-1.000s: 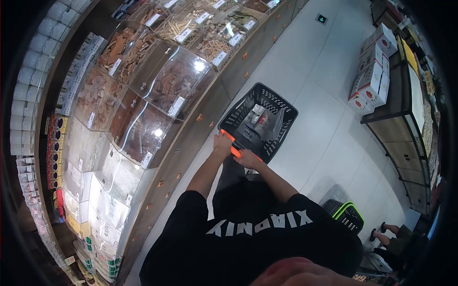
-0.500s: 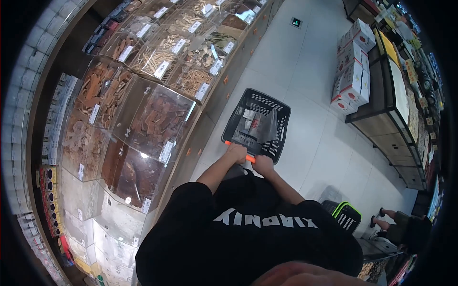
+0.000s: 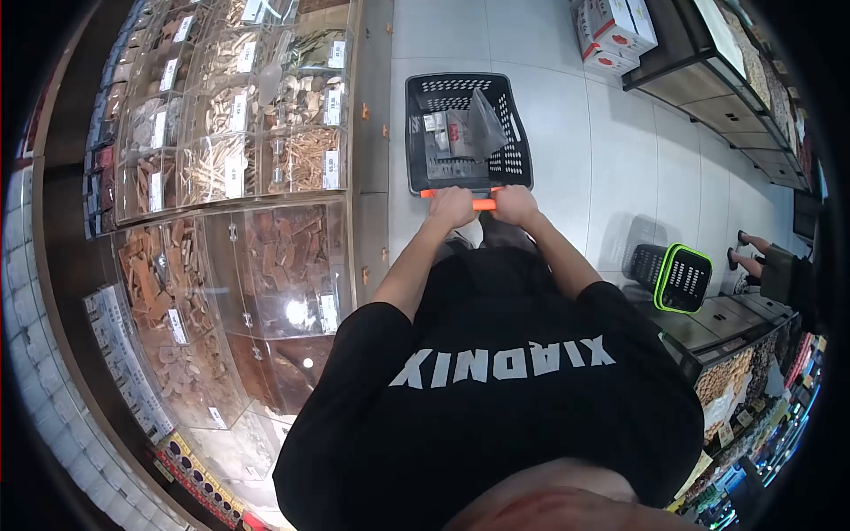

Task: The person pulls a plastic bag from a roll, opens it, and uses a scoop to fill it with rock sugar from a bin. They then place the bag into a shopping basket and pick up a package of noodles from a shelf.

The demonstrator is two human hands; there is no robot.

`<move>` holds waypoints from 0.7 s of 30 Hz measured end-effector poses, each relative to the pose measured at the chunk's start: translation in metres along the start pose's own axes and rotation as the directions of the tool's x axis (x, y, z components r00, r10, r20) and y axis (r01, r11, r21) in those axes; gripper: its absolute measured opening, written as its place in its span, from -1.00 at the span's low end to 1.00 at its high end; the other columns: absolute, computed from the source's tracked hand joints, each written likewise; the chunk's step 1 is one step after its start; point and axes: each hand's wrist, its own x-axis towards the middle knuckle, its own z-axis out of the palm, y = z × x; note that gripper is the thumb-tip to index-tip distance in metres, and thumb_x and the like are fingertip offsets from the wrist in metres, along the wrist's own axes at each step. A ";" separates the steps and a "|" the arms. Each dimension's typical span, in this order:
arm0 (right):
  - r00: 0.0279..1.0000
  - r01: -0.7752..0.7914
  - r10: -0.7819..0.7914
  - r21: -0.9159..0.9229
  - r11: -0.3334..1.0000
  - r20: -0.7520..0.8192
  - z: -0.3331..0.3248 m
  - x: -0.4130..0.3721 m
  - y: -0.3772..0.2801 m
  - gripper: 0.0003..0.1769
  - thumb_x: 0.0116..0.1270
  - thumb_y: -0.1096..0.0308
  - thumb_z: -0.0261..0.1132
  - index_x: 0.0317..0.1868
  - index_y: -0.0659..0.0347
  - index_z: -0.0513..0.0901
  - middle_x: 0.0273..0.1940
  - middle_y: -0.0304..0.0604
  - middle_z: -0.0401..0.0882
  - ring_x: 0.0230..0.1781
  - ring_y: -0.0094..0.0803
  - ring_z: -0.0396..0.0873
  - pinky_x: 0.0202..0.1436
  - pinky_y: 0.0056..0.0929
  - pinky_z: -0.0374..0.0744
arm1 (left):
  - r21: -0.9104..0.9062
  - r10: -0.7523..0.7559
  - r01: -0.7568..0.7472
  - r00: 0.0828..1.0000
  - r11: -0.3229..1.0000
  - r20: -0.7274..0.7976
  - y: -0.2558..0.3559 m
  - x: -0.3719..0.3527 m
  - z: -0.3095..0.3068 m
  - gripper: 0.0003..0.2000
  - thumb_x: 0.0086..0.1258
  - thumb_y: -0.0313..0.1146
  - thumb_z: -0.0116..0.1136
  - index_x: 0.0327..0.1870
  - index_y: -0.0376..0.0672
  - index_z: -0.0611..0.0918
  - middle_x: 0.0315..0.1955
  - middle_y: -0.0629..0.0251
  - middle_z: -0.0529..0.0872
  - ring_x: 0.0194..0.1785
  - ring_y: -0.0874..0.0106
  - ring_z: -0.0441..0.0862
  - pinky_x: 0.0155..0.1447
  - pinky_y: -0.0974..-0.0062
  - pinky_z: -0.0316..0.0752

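Observation:
A black plastic shopping basket [image 3: 413, 133] with slotted walls is on the pale floor side just ahead of my body. My left hand [image 3: 453, 207] is wrapped round the left part of its orange handle [image 3: 483, 204]. Close beside it, my right hand [image 3: 514, 203] grips the same handle further right. Inside the basket lie small whitish packages [image 3: 436, 133], a pack with a red mark [image 3: 458, 133] and a clear plastic bag [image 3: 485, 128]. The handle's grip sections under my fingers are hidden.
Clear bins of dried goods [image 3: 283, 252] line the left. White cartons [image 3: 615, 31] stand by a dark-framed display counter [image 3: 682, 84] at upper right. A green-rimmed basket [image 3: 683, 279] is right of me, and a person [image 3: 775, 265] stands beyond it.
The view has turned, so the bins now run straighter up the left and the cartons have shifted toward the top edge. Both hands keep hold of the handle.

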 end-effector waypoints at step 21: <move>0.996 0.088 -0.088 0.035 0.995 0.003 -0.081 0.145 0.082 -0.77 0.12 0.16 0.32 -0.39 0.14 0.75 -0.44 0.03 0.72 -0.37 -0.05 0.73 -0.19 -0.08 0.68 | -0.064 -0.064 0.056 0.989 0.996 -0.133 -0.031 0.136 -0.092 -0.79 0.10 -0.22 0.28 -0.37 -0.14 0.79 -0.39 0.01 0.77 -0.23 0.06 0.76 -0.02 0.15 0.64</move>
